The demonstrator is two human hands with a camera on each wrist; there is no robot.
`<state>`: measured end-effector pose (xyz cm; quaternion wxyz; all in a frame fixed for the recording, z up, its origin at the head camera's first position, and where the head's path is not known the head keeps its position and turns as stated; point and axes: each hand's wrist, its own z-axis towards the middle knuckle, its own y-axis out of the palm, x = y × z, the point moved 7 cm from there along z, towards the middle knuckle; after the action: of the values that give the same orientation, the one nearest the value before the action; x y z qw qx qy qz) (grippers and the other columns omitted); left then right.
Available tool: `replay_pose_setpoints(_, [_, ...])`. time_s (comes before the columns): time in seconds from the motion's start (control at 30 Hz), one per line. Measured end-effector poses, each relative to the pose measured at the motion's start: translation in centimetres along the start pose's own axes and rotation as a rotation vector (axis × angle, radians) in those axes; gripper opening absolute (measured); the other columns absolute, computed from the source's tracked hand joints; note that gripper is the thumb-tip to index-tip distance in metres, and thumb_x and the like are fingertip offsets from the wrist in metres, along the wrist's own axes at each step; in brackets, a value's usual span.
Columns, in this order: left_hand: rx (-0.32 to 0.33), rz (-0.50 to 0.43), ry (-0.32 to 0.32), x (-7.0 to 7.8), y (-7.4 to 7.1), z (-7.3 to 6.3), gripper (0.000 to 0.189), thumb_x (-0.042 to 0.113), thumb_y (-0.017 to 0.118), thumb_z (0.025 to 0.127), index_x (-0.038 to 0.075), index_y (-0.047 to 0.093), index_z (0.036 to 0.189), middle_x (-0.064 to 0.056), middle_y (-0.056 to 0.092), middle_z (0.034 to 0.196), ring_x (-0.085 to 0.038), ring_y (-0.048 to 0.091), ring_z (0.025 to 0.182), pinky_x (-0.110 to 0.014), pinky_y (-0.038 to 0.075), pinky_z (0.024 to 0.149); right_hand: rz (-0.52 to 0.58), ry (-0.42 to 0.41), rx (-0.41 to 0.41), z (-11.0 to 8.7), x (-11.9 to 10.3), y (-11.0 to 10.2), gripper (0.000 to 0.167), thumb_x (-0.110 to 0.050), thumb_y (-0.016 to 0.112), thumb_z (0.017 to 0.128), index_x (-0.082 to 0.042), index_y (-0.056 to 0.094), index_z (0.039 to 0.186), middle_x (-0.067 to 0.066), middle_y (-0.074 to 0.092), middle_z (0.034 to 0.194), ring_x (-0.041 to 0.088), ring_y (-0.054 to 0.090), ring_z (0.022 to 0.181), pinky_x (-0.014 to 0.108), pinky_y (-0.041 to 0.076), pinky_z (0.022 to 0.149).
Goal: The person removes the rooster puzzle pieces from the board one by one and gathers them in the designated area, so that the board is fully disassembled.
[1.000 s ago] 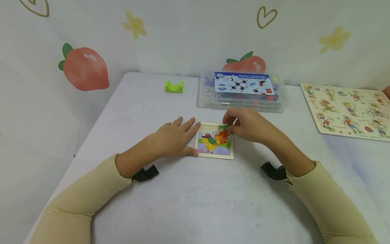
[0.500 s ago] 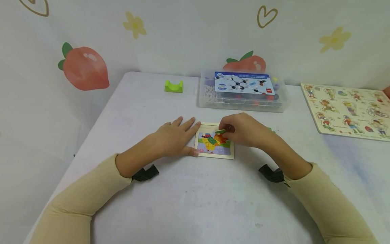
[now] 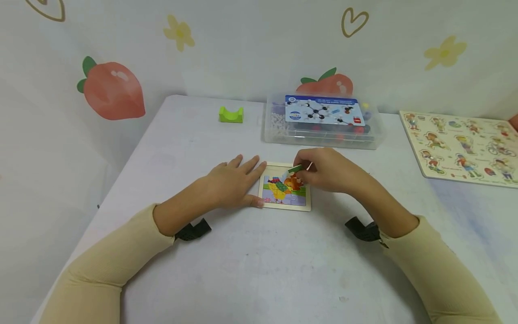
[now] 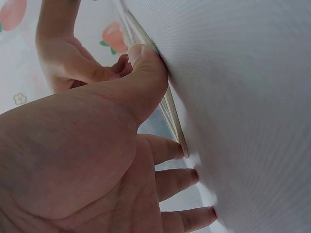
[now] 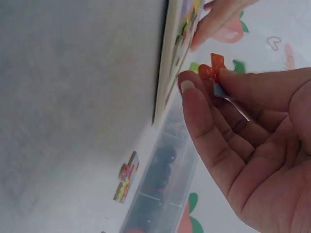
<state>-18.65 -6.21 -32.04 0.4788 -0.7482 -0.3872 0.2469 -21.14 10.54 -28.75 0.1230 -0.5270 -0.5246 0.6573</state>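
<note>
One left hand [image 3: 232, 185] splayed against the puzzle frame [image 3: 286, 208], right hand [image 3: 328, 168] pinched round a puzzle piece [image 3: 296, 168].

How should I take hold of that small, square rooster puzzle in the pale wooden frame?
Probably by the outer left and right edges of the pale wooden frame, coming from both sides: it is thin and lies flat, and the left hand rests against its left edge. Keep it level, as the picture pieces may be loose.
</note>
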Motion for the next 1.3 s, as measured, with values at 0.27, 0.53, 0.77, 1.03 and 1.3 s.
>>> replay_pose_setpoints(0.27, [-0.005, -0.01, -0.005, 0.0, 0.0, 0.0, 0.098, 0.069, 0.053, 0.092, 0.014, 0.011, 0.163, -0.012, 0.008, 0.167, -0.045, 0.015, 0.148, -0.06, 0.032, 0.11, 0.039, 0.038, 0.027, -0.5, 0.1, -0.8, 0.025, -0.003, 0.069, 0.094, -0.008, 0.06, 0.116, 0.003, 0.073, 0.089, 0.02, 0.067, 0.077, 0.039, 0.054, 0.071])
replay_pose_setpoints(0.53, [0.004, 0.002, 0.0, 0.1, -0.1, 0.0, 0.099, 0.068, 0.053, 0.092, 0.014, 0.011, 0.163, -0.012, 0.009, 0.167, -0.045, 0.016, 0.148, -0.06, 0.033, 0.11, 0.075, 0.011, 0.115, -1.1, 0.6, -1.7, 0.014, -0.001, 0.072, 0.091, -0.006, 0.071, 0.104, 0.004, 0.074, 0.089, 0.022, 0.068, 0.08, 0.038, 0.055, 0.071])
replay_pose_setpoints(0.77, [0.016, 0.006, 0.01, 0.1, -0.1, -0.1, 0.098, 0.067, 0.054, 0.093, 0.012, 0.013, 0.162, -0.014, 0.011, 0.167, -0.046, 0.017, 0.147, -0.061, 0.033, 0.109, 0.117, 0.026, 0.103, -1.8, 1.0, -2.1, 0.012, 0.0, 0.072, 0.09, -0.004, 0.073, 0.101, 0.004, 0.073, 0.091, 0.021, 0.065, 0.08, 0.035, 0.054, 0.07])
replay_pose_setpoints(1.03, [0.011, 0.007, 0.003, 0.1, -0.1, -0.2, 0.098, 0.068, 0.053, 0.093, 0.012, 0.012, 0.162, -0.013, 0.011, 0.167, -0.046, 0.017, 0.148, -0.061, 0.033, 0.109, 0.123, 0.043, 0.126, -2.8, 1.8, -2.8, 0.012, 0.001, 0.072, 0.09, -0.004, 0.075, 0.101, 0.006, 0.071, 0.094, 0.019, 0.064, 0.07, 0.029, 0.053, 0.062])
replay_pose_setpoints(1.3, [0.021, 0.012, 0.011, 0.2, -0.1, -0.2, 0.098, 0.068, 0.053, 0.093, 0.011, 0.014, 0.162, -0.014, 0.012, 0.166, -0.046, 0.018, 0.147, -0.061, 0.034, 0.109, 0.126, 0.073, 0.135, -3.6, 2.8, -3.4, 0.013, 0.002, 0.07, 0.091, -0.001, 0.075, 0.103, 0.009, 0.07, 0.098, 0.023, 0.068, 0.074, 0.028, 0.056, 0.066])
